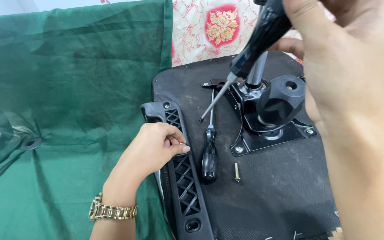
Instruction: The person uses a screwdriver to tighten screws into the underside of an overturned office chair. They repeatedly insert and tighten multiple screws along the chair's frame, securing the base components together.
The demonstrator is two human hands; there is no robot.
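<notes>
Head view: fastening of armrest bracket (181, 173) to upturned chair seat (272, 191) judged under way. Left hand (154, 149) pinched small screw on bracket; right hand (334, 49) clamped on screwdriver (250, 49), tip raised. Next: tip into screw, held upright. Spare screwdriver (209, 153) and bolt (237, 172) lay just right of the bracket.

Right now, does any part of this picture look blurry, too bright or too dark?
Head view: the right hand and its raised screwdriver, nearest the lens, look soft; the left hand, loose screw and lying screwdriver are sharp; light is even with faint shadows; slight glare on the metal bracket.
</notes>
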